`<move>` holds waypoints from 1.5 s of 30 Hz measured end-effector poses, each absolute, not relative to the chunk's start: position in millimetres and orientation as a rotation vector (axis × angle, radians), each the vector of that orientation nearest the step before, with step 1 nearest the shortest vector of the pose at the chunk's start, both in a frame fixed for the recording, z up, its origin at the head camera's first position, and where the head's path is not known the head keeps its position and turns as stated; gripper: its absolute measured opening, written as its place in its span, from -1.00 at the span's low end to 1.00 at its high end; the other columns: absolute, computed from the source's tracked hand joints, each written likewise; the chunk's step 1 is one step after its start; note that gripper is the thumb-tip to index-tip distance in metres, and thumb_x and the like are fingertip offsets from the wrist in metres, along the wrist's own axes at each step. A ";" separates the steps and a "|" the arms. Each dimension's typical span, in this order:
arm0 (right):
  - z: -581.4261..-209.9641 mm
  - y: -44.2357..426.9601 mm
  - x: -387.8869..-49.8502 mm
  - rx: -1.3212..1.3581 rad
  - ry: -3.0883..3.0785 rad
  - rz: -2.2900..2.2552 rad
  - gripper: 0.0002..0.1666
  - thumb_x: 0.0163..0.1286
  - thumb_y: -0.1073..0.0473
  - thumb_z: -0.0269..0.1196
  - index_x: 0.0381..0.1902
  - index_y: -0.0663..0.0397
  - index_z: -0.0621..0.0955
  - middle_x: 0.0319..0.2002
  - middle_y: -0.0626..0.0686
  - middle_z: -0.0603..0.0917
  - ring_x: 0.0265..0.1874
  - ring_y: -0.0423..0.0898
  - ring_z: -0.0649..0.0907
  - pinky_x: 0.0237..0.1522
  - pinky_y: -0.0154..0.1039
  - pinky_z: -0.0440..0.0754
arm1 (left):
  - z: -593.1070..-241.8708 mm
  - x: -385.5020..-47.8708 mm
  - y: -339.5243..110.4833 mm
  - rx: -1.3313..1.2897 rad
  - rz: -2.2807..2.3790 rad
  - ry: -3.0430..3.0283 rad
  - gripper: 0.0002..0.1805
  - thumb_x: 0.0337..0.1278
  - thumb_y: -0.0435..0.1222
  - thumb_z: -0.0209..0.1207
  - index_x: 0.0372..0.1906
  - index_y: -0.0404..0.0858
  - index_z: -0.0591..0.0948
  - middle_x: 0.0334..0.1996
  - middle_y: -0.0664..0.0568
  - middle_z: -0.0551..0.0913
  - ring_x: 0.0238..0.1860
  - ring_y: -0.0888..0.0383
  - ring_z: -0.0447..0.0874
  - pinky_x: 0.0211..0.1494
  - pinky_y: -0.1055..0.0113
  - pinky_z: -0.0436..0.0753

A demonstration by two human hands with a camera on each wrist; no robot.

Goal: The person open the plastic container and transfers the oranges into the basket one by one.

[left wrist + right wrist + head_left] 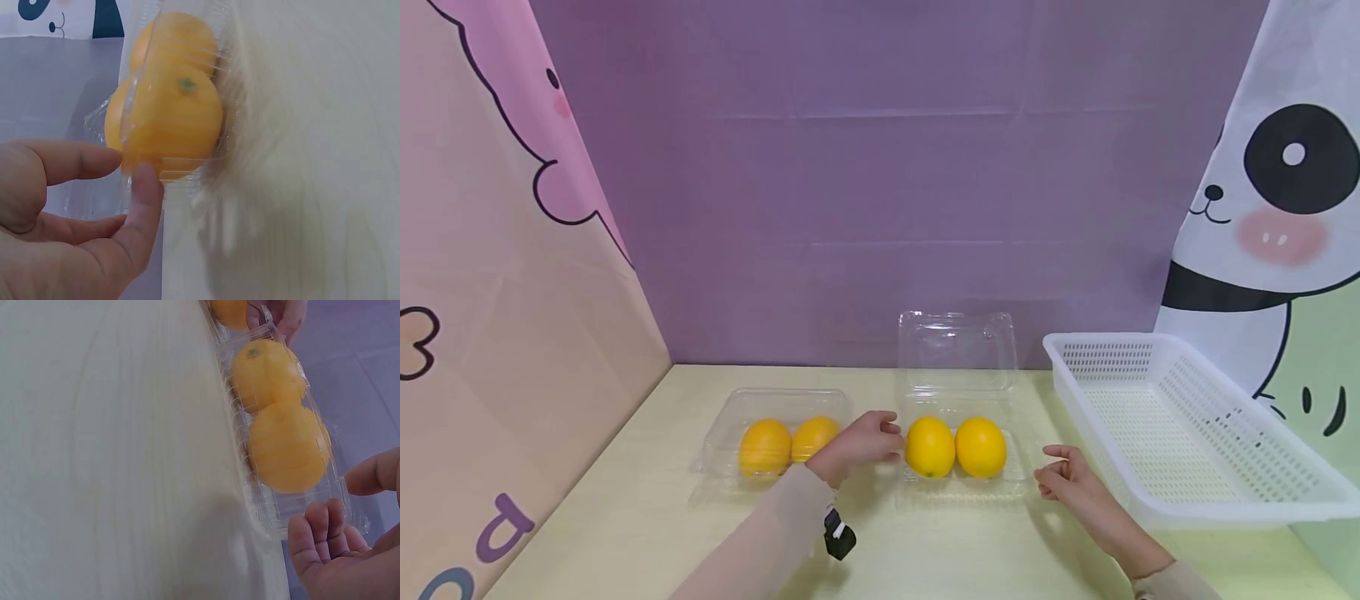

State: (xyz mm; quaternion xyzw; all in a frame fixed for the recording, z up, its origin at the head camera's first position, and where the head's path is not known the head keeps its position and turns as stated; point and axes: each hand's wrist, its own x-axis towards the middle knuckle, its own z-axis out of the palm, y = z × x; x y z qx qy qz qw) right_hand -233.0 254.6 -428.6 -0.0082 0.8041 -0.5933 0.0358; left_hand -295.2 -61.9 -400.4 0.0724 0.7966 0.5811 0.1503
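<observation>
A clear plastic clamshell box (958,493) lies with its lid (957,354) raised at the back. Two oranges, a left one (930,447) and a right one (981,447), sit side by side in its base. My left hand (865,442) is at the box's left edge, thumb and forefinger apart. Its fingertips overlap the rim in the left wrist view; whether they touch it I cannot tell. My right hand (1078,487) hovers just off the box's right side, fingers loosely bent and holding nothing. In the right wrist view its fingertips (317,515) are near the box's end.
To the left stands a lidded clear box (737,408) with two more oranges, partly behind my left forearm. A white perforated basket (1120,467) is at the right, beyond my right hand. A purple backdrop (865,208) rises behind the pale table (625,500).
</observation>
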 end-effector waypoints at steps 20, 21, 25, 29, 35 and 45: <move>-423.8 255.2 -231.5 -0.097 2.611 -1.665 -0.30 0.50 0.19 0.13 0.42 0.43 0.16 0.22 0.35 0.37 0.13 0.14 0.46 0.10 -0.15 0.56 | -403.4 -287.2 -57.7 0.163 1.725 2.313 -0.32 0.21 -0.53 0.22 0.41 -0.54 0.28 0.01 -0.22 0.52 -0.20 0.04 0.62 -0.03 0.25 0.72; -422.8 254.4 -231.0 -0.103 2.624 -1.653 -0.29 0.50 0.18 0.13 0.43 0.43 0.16 0.28 0.38 0.33 0.19 0.18 0.43 0.15 -0.09 0.54 | -403.4 -286.2 -57.3 0.161 1.734 2.315 -0.32 0.21 -0.53 0.22 0.41 -0.54 0.28 0.02 -0.23 0.52 -0.19 0.04 0.62 -0.02 0.25 0.72; -418.4 249.8 -230.0 -0.139 2.665 -1.656 -0.29 0.50 0.22 0.14 0.43 0.46 0.14 0.37 0.44 0.26 0.32 0.31 0.32 0.34 0.15 0.37 | -404.8 -282.4 -55.5 0.151 1.769 2.334 -0.33 0.17 -0.55 0.20 0.40 -0.55 0.30 0.09 -0.28 0.52 -0.12 0.00 0.64 0.03 0.21 0.70; -414.8 246.2 -229.7 -0.201 2.703 -1.679 -0.29 0.48 0.28 0.15 0.41 0.53 0.13 0.38 0.48 0.22 0.37 0.38 0.24 0.42 0.24 0.19 | -406.9 -279.8 -54.1 0.148 1.782 2.367 -0.35 0.18 -0.51 0.15 0.40 -0.55 0.30 0.19 -0.32 0.50 0.05 -0.09 0.61 0.17 0.15 0.63; -409.5 241.9 -231.8 -0.311 2.790 -1.655 -0.30 0.46 0.30 0.20 0.37 0.56 0.17 0.36 0.50 0.25 0.37 0.42 0.25 0.40 0.30 0.17 | -408.6 -278.4 -51.5 0.137 1.831 2.366 -0.37 0.25 -0.53 0.14 0.41 -0.53 0.29 0.25 -0.31 0.46 0.22 -0.18 0.51 0.29 0.02 0.53; -396.5 234.5 -242.2 -0.417 2.856 -1.568 -0.28 0.40 0.29 0.27 0.36 0.54 0.23 0.34 0.49 0.32 0.31 0.42 0.33 0.36 0.32 0.25 | -411.2 -280.1 -49.6 0.134 1.902 2.328 -0.36 0.24 -0.58 0.13 0.42 -0.54 0.28 0.28 -0.33 0.44 0.18 -0.14 0.52 0.27 0.08 0.55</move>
